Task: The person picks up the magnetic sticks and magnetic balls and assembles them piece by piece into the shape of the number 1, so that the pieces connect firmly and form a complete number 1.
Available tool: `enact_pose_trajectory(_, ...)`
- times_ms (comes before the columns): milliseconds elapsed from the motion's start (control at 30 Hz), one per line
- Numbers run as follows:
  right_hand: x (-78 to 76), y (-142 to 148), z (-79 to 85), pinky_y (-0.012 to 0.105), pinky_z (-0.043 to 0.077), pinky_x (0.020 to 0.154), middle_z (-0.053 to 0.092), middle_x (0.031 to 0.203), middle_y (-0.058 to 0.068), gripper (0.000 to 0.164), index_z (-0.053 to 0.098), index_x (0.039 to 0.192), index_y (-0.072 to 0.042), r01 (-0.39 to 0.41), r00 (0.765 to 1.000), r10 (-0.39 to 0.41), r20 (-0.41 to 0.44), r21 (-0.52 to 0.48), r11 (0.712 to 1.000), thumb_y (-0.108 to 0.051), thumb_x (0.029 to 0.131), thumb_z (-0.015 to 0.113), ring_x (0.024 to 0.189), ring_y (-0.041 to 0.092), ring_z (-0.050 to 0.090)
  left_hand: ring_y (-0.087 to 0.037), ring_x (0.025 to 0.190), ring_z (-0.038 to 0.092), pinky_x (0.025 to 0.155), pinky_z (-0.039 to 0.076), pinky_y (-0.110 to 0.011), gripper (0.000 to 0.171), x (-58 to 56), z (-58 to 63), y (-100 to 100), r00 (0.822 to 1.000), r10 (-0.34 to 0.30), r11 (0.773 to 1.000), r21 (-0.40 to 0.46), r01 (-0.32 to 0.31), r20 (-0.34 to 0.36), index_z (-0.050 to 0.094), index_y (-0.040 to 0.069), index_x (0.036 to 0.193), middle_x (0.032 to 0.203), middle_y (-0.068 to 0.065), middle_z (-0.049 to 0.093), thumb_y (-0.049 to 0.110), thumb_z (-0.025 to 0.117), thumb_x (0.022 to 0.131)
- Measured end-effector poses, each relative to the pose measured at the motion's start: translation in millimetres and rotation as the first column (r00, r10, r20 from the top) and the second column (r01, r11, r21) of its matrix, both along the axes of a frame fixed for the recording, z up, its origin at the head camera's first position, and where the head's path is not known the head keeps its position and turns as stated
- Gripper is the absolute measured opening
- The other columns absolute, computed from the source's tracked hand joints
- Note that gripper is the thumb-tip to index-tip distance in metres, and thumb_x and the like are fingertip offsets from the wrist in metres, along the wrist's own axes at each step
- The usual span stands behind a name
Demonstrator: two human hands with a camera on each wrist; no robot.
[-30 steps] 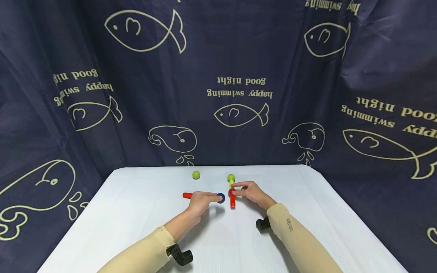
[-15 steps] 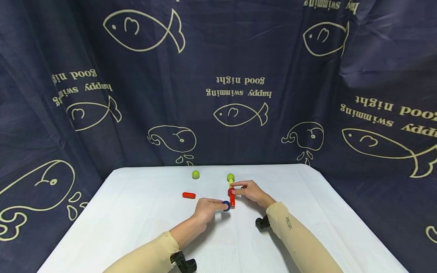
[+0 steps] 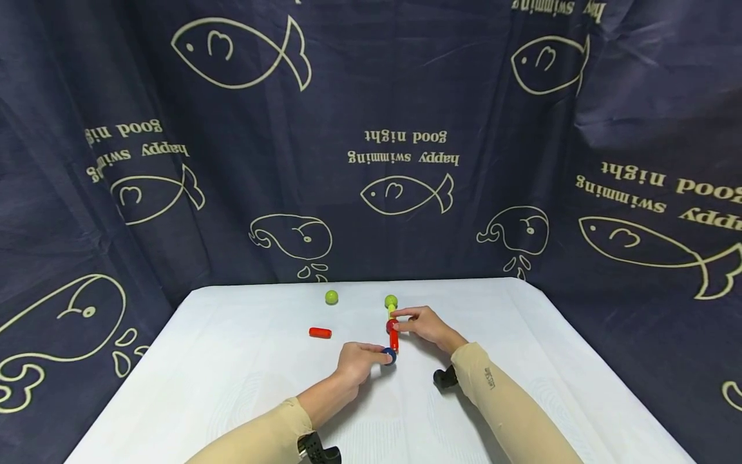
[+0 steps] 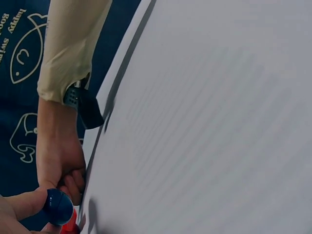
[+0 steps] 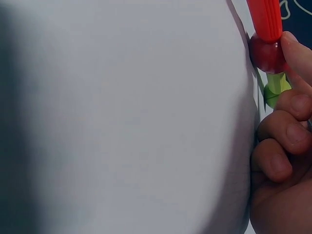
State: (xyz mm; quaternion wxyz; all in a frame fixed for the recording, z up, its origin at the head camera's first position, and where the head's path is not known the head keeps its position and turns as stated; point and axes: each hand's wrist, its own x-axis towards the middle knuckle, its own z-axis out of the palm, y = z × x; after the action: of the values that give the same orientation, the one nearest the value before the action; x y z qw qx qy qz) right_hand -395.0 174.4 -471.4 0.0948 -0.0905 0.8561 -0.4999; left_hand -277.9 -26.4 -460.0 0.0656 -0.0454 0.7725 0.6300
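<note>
**Blue ball [image 3: 389,356] held at the near end of the red stick [image 3: 394,340]**

The blue ball is located near the middle of the worktop [image 3: 261,386], at the end of the red stick that faces the person. The left hand [image 3: 355,365] pinches the blue ball between thumb and fingers. In the head view the ball overlaps the stick end; whether the two are joined cannot be told.

The far end of the red stick meets the red ball [image 3: 391,326]. The right hand [image 3: 428,327] grips the red ball at its side; in the right wrist view, the lower fingers of this hand are curled in beside the worktop. Beyond the red ball, the light green stick [image 3: 391,310] continues the row, with the green ball [image 3: 391,301] at its far end. The row runs roughly straight away from the person.

To the left of the row, well apart from it, the loose red stick [image 3: 320,332] lies crosswise on the worktop. The loose green ball [image 3: 331,297] rests behind that stick, near the far edge.

Both arms wear beige sleeves [image 3: 504,399], with a black device [image 3: 445,378] at each wrist. The worktop has a white cover. Behind it hangs a dark blue curtain [image 3: 348,77] printed with pale fish, whales and upside-down lettering.
</note>
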Motion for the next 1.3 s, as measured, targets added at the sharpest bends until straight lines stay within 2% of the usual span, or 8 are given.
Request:
enact_pose_trajectory(200, -2.3, 0, -0.5, 0.026, 0.039, 0.064, 0.065, 0.096, 0.004, 0.041, 0.076, 0.119, -0.020, 0.002, 1.000, -0.002, -0.018, 0.012, 1.000, -0.032, 0.081, 0.084, 0.075, 0.018, 0.048, -0.019, 0.081, 0.052, 0.060, 0.036, -0.031, 0.023, -2.0, -2.8, 5, 1.000, 0.012, 1.000, -0.017, -0.013, -0.016, 0.079, 0.004, 0.095, 0.096, -0.004, 0.073, 0.014, 0.085, 0.074)
enact_pose_trajectory(500, 0.1, -1, -2.9, 0.024, 0.035, 0.057, 0.051, 0.069, -0.002, 0.041, 0.076, 0.120, -0.019, 0.003, 1.000, -0.003, -0.001, 0.002, 1.000, -0.031, 0.082, 0.084, 0.064, 0.016, 0.043, -0.021, 0.083, 0.052, 0.063, 0.038, -0.032, 0.023, -2.9, -8.0, 11, 1.000, 0.019, 0.999, -0.038, -0.019, -0.015, 0.078, 0.002, 0.092, 0.097, -0.007, 0.072, 0.012, 0.085, 0.074)
enact_pose_trajectory(767, -1.2, 1, -1.2, 0.023, 0.035, 0.057, 0.051, 0.069, -0.004, 0.040, 0.076, 0.121, -0.019, -0.003, 1.000, 0.003, -0.009, -0.018, 1.000, -0.030, 0.083, 0.083, 0.064, 0.014, 0.043, -0.022, 0.084, 0.053, 0.067, 0.039, -0.032, 0.022, -4.6, -9.4, 17, 0.999, 0.033, 0.998, -0.045, -0.034, -0.020, 0.078, 0.000, 0.091, 0.095, -0.008, 0.072, 0.011, 0.085, 0.073)
enact_pose_trajectory(933, -0.6, 1, -2.4, 0.024, 0.036, 0.058, 0.054, 0.073, -0.002, 0.040, 0.076, 0.120, -0.019, 0.005, 1.000, -0.005, -0.019, -0.004, 1.000, -0.030, 0.083, 0.083, 0.066, 0.016, 0.044, -0.022, 0.085, 0.053, 0.067, 0.039, -0.032, 0.023, -5.5, -10.3, 18, 0.999, 0.042, 0.999, -0.034, -0.043, -0.019, 0.078, 0.000, 0.092, 0.100, -0.010, 0.071, 0.011, 0.085, 0.073)
enact_pose_trajectory(1133, 0.5, -1, -2.7, 0.023, 0.034, 0.056, 0.049, 0.064, -0.004, 0.040, 0.075, 0.121, -0.019, 0.008, 1.000, -0.008, -0.024, 0.004, 1.000, -0.030, 0.083, 0.083, 0.063, 0.015, 0.043, -0.022, 0.080, 0.050, 0.062, 0.035, -0.032, 0.020, -8.0, -11.6, 18, 0.999, 0.054, 0.998, -0.040, -0.054, -0.001, 0.077, 0.002, 0.089, 0.096, -0.008, 0.068, 0.012, 0.085, 0.074)
enact_pose_trajectory(1300, 0.5, -1, -0.9, 0.024, 0.036, 0.057, 0.051, 0.067, -0.003, 0.039, 0.076, 0.120, -0.021, 0.011, 1.000, -0.011, -0.013, -0.002, 1.000, -0.030, 0.082, 0.083, 0.064, 0.016, 0.043, -0.022, 0.080, 0.051, 0.063, 0.037, -0.031, 0.020, -11.2, -12.4, 19, 0.999, 0.054, 0.997, -0.059, -0.054, 0.000, 0.077, 0.002, 0.088, 0.096, -0.008, 0.068, 0.013, 0.086, 0.074)
